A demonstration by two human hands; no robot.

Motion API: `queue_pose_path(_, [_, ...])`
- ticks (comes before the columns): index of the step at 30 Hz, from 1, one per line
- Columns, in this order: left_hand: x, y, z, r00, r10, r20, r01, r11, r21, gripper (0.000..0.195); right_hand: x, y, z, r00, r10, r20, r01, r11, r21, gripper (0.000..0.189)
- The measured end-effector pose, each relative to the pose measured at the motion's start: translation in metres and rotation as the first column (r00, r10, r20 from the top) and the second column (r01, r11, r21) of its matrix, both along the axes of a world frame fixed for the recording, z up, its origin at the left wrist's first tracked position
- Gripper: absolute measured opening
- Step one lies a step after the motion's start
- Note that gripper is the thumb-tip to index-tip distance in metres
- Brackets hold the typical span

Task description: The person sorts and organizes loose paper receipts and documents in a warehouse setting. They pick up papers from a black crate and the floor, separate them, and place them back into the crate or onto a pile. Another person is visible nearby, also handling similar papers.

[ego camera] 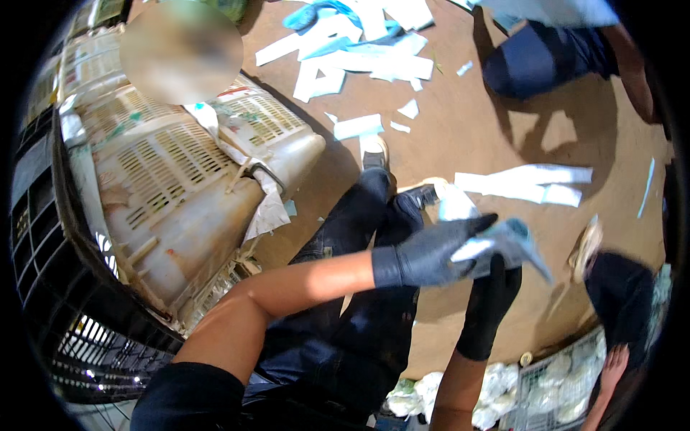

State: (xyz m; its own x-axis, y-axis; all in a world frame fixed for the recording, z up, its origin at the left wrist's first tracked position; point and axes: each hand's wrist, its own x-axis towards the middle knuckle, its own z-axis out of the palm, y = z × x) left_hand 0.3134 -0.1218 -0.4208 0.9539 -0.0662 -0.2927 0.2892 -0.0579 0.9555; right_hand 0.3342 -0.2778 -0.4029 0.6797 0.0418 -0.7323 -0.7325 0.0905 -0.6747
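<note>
My left hand (pixel 434 256), in a dark glove, reaches across my body and grips a crumpled pale blue and white sheet (pixel 504 240). From below, my right hand (pixel 495 293), also dark-gloved, pinches the same sheet close to the left fingers. One blue end curls out to the right. Whether the sheet is paper or thin plastic I cannot tell. Another pale piece (pixel 455 203) shows just beyond the left fingertips, partly hidden by them. Beneath my hands are my dark trousers (pixel 345 312) and shoes on the brown floor.
White slatted plastic crates (pixel 172 167) stand at left beside a black crate (pixel 48 258). Loose strips (pixel 372 59) litter the floor ahead, with more strips (pixel 528 183) to the right. Two people are at right. Wrapped pale bundles (pixel 496 380) and a crate (pixel 560 377) lie at lower right.
</note>
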Motion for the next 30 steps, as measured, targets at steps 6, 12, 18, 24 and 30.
queue_pose_path(6, [-0.007,0.024,-0.032,0.928,-0.268,-0.258,0.239,0.961,-0.139,0.053,0.029,0.014,-0.032,0.977,0.211,0.023,-0.209,0.977,-0.051,0.03])
queue_pose_path(12, [-0.019,0.018,-0.044,0.929,-0.144,-0.341,0.1,0.984,-0.144,0.047,0.033,0.026,-0.041,0.994,0.099,-0.048,-0.1,0.995,-0.014,0.02])
queue_pose_path(18, [-0.018,0.013,-0.041,0.918,-0.072,-0.389,-0.039,0.963,-0.268,0.044,0.031,0.031,-0.042,0.993,0.116,-0.029,-0.115,0.993,0.029,0.029])
queue_pose_path(24, [-0.041,-0.012,-0.056,0.934,0.024,-0.357,-0.075,0.989,-0.13,0.056,0.026,0.034,-0.047,0.991,0.095,0.089,-0.097,0.995,0.013,0.023])
queue_pose_path(30, [-0.036,-0.014,-0.037,0.911,-0.067,-0.407,-0.05,0.961,-0.271,0.064,0.023,0.026,-0.045,0.995,0.09,0.032,-0.088,0.994,-0.065,0.025])
